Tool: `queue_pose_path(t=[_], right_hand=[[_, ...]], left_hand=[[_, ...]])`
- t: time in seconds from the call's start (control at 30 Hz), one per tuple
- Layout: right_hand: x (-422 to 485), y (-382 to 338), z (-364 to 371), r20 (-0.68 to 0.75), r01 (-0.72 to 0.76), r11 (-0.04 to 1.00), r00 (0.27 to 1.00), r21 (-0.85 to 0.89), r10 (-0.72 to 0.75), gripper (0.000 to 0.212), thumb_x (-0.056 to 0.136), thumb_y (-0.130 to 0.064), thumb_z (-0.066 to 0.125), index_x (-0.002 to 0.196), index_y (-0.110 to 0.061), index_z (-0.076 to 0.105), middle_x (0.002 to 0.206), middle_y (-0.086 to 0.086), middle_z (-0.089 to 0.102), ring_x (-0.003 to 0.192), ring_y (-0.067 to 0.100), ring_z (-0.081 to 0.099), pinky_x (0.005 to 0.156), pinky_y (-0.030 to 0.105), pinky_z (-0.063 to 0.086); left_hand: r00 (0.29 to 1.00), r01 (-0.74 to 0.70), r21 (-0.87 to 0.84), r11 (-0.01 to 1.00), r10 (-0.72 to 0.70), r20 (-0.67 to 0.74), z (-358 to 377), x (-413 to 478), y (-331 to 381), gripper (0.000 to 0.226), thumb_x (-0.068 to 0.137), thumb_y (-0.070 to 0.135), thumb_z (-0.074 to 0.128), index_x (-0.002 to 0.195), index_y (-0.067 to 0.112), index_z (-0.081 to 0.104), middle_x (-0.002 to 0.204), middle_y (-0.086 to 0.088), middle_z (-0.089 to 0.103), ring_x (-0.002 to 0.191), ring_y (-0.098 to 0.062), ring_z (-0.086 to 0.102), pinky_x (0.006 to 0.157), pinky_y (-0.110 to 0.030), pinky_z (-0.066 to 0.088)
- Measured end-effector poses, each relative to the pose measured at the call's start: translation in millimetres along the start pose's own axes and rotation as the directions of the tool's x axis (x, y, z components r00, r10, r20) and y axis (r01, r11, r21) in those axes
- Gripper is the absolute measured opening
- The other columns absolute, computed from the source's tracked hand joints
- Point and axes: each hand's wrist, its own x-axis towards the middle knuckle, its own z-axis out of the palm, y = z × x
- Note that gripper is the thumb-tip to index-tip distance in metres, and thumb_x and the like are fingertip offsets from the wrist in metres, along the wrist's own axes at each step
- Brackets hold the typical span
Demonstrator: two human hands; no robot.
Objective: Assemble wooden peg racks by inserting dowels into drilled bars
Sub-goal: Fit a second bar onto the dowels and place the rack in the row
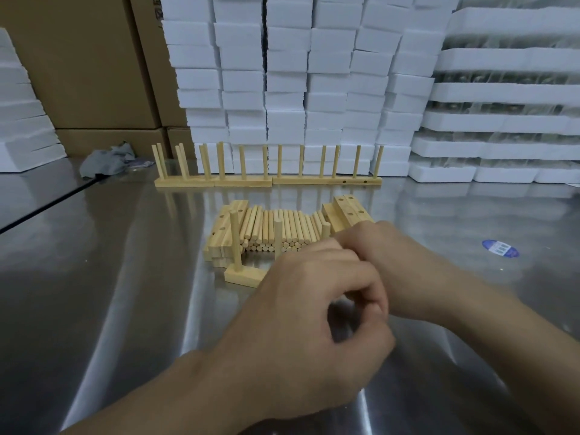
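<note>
A short wooden bar (243, 275) lies on the steel table in front of me, and most of it is hidden under my hands. Two dowels stand upright in it, one near its left end (234, 240) and one further right (277, 237). A third dowel (326, 228) pokes up beside my right hand (364, 243), whose fingers curl round it. My left hand (314, 309) has its fingers curled over the hidden part of the bar. Behind lies a pile of loose dowels (282, 229).
Drilled bars are stacked at the pile's left (224, 229) and right (348, 211). Finished peg racks (266, 180) stand in a row further back. Behind them rise white foam blocks (301, 89) and cardboard boxes (78, 73). A grey rag (106, 161) lies back left and a blue sticker (500, 248) at right.
</note>
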Motion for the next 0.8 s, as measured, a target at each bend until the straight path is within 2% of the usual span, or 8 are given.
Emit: queue_pose_path(t=[0.1,0.23,0.3,0.4,0.47,0.57,0.67,0.8], right_hand=[[8,3,-4,-0.048,-0.016,0.993,0.999,0.113,0.022,0.018,0.085,-0.022,0.073,0.070,-0.028,0.065,0.063,-0.015,0.064,0.066,-0.004,0.059,0.055,0.013,0.040],[12,24,-1,-0.051,-0.049,0.987,0.997,0.152,0.057,0.006,0.087,-0.029,0.074,0.081,-0.027,0.073,0.073,-0.013,0.069,0.070,0.003,0.064,0.062,0.016,0.046],[12,25,-3,-0.040,-0.055,0.985,0.997,0.161,0.062,0.009,0.084,-0.036,0.079,0.089,-0.031,0.073,0.081,-0.013,0.071,0.075,0.004,0.067,0.065,0.019,0.051],[12,29,-6,-0.076,-0.039,0.964,0.995,0.262,0.060,0.028,0.082,-0.048,0.083,0.104,-0.038,0.069,0.089,-0.021,0.070,0.081,0.001,0.069,0.069,0.014,0.052],[13,30,-9,-0.116,0.000,0.910,0.992,0.416,0.053,0.032,0.082,-0.045,0.085,0.110,-0.040,0.069,0.089,-0.013,0.071,0.085,0.006,0.071,0.077,0.020,0.055],[15,31,-12,-0.143,0.048,0.856,0.989,0.514,0.030,0.024,0.085,-0.032,0.085,0.107,-0.034,0.075,0.089,-0.005,0.076,0.089,0.012,0.074,0.085,0.034,0.059],[17,31,-13,-0.153,0.064,0.872,0.988,0.486,0.013,0.006,0.089,-0.023,0.082,0.094,-0.025,0.079,0.085,-0.004,0.079,0.084,0.010,0.075,0.080,0.028,0.058],[16,31,-12,-0.173,0.085,0.880,0.985,0.467,-0.003,0.007,0.085,-0.020,0.085,0.085,-0.018,0.079,0.082,-0.008,0.079,0.075,0.006,0.074,0.070,0.018,0.055]], left_hand=[[0.988,-0.069,0.099,0.993,0.082,-0.128,-19,4,-9,0.011,0.085,0.012,0.066,0.076,0.012,0.072,0.077,0.009,0.064,0.082,-0.015,0.061,0.076,-0.033,0.047],[0.967,0.072,0.258,0.964,-0.004,-0.255,-48,12,-35,0.016,0.088,0.024,0.068,0.103,0.020,0.073,0.099,0.015,0.065,0.102,-0.010,0.060,0.089,-0.024,0.044],[0.970,0.176,0.242,0.954,-0.126,-0.210,-53,12,-49,0.030,0.088,0.037,0.071,0.117,0.030,0.069,0.112,0.020,0.062,0.112,-0.006,0.059,0.090,-0.018,0.041],[0.962,0.267,0.196,0.944,-0.249,-0.115,-50,7,-66,0.041,0.085,0.058,0.072,0.123,0.044,0.064,0.117,0.024,0.063,0.115,-0.001,0.061,0.091,-0.027,0.050],[0.951,0.310,0.143,0.940,-0.304,-0.059,-46,3,-73,0.048,0.079,0.067,0.072,0.123,0.050,0.062,0.113,0.025,0.066,0.110,0.000,0.065,0.086,-0.029,0.055],[0.942,0.334,0.066,0.940,-0.334,-0.007,-41,1,-80,0.054,0.072,0.067,0.079,0.121,0.054,0.061,0.106,0.023,0.069,0.097,-0.004,0.072,0.078,-0.027,0.057],[0.938,0.346,0.007,0.938,-0.346,0.016,-40,2,-83,0.059,0.070,0.062,0.086,0.123,0.054,0.061,0.101,0.017,0.072,0.084,-0.010,0.076,0.069,-0.028,0.060],[0.925,0.380,-0.038,0.924,-0.379,0.032,-40,1,-83,0.056,0.071,0.058,0.090,0.119,0.053,0.063,0.096,0.013,0.075,0.078,-0.013,0.077,0.068,-0.027,0.064]])
